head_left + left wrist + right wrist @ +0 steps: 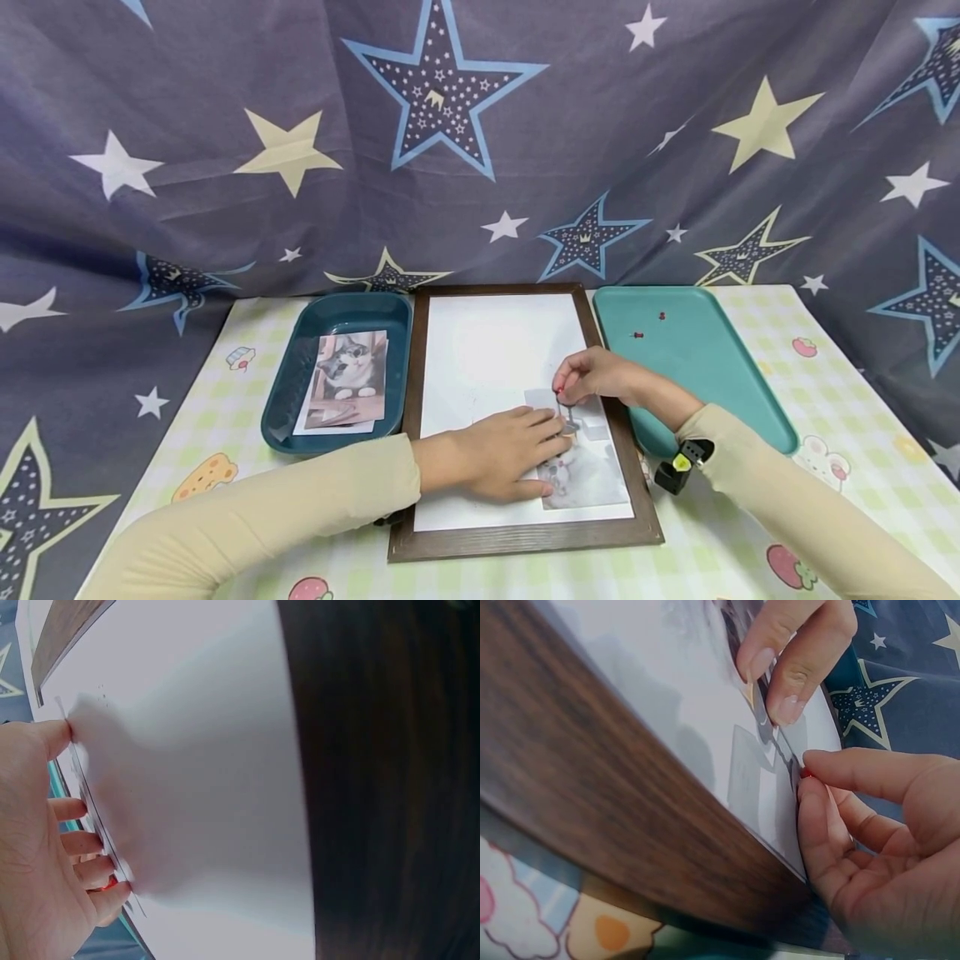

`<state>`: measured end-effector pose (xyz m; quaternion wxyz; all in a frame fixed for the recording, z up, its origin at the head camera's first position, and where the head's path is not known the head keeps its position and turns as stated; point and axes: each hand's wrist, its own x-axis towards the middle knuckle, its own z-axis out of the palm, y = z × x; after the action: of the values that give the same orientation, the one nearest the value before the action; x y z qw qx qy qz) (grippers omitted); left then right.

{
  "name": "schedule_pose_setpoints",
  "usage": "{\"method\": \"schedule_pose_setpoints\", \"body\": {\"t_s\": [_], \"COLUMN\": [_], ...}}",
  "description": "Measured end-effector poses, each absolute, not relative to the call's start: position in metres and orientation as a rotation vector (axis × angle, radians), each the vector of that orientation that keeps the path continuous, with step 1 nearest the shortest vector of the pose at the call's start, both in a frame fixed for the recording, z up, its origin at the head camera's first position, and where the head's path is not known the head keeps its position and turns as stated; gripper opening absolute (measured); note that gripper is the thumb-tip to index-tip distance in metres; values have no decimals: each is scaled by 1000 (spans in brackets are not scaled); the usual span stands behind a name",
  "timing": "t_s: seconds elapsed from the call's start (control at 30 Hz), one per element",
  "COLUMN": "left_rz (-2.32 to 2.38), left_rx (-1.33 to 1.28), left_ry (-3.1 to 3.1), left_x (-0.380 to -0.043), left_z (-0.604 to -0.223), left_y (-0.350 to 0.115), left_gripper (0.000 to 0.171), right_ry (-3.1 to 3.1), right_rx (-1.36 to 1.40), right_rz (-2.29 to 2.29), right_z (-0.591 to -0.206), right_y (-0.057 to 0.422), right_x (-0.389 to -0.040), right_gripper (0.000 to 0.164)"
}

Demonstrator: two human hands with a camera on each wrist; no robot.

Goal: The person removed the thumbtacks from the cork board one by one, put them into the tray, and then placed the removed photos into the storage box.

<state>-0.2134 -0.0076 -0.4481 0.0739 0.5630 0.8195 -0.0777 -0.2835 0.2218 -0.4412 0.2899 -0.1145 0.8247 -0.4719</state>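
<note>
A green-and-white checked tablecloth (720,521) carries a white rectangular board framed in dark brown wood (480,350). To its right lies a flat, light teal tray (697,362); to its left, a deeper, dark teal bin (352,307) holds printed cat photos (351,375). The left hand (506,454), fingers extended, rests on a pale grey-and-white photo print (596,483) at the board's lower right. The right hand (606,373) pinches a small red pushpin (559,390) by that print's upper edge. Two more red pushpins (638,335) lie on the tray.
</note>
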Motion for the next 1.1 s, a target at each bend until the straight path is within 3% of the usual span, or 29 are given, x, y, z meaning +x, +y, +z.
{"method": "schedule_pose_setpoints", "body": {"t_s": [1.1], "left_rz": [-235], "left_rx": [1736], "left_ry": [2471], "left_x": [-214], "left_z": [-449], "left_y": [-7], "left_gripper": [69], "right_ry": [2152], "right_rx": [-341], "right_rz": [-1227], "right_z": [-438], "right_y": [225], "right_x": [-286], "right_gripper": [17]}}
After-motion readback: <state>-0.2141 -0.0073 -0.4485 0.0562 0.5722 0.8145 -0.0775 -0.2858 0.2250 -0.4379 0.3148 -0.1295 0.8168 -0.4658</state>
